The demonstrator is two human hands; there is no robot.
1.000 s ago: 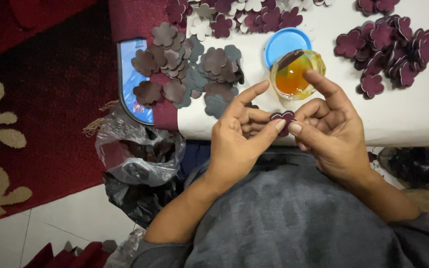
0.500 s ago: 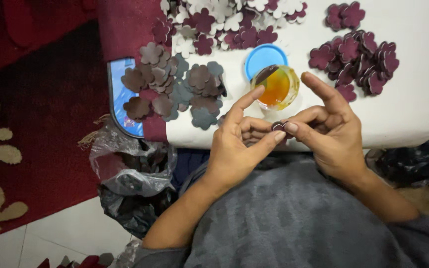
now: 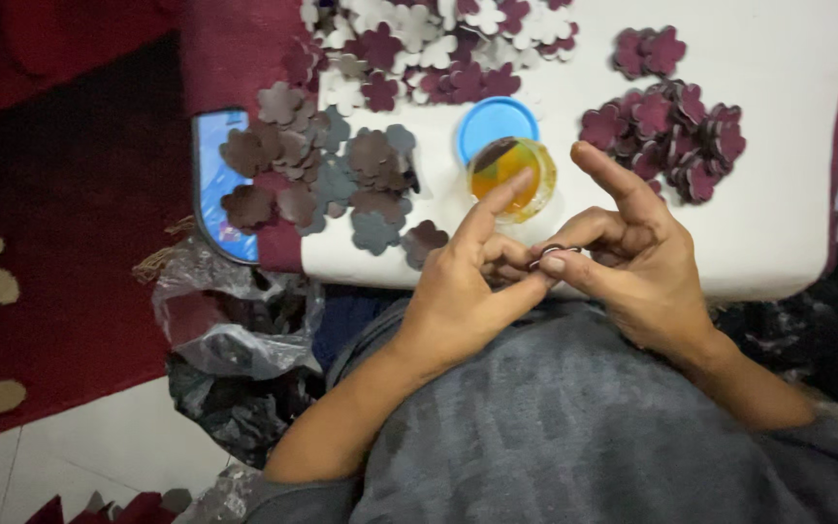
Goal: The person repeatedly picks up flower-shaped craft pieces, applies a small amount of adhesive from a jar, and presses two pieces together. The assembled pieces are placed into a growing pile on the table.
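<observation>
Bench: low white bench (image 3: 788,223) | Floor: dark red patterned carpet (image 3: 60,252), pale tiled floor (image 3: 99,456) | Light: even, soft

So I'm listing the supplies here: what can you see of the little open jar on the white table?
The jar is small, round and clear, holding an amber-orange liquid with a dark patch near its upper left rim. It stands upright and uncovered on the white table, its blue lid lying just behind. The left hand has its raised forefinger overlapping its front edge.

The person wears soft grey clothes, a bit fuzzy, with faint squares; both arms are bare, no sleeves; the left hand (image 3: 467,291) and right hand (image 3: 632,262) have no rings; short nails.
</observation>
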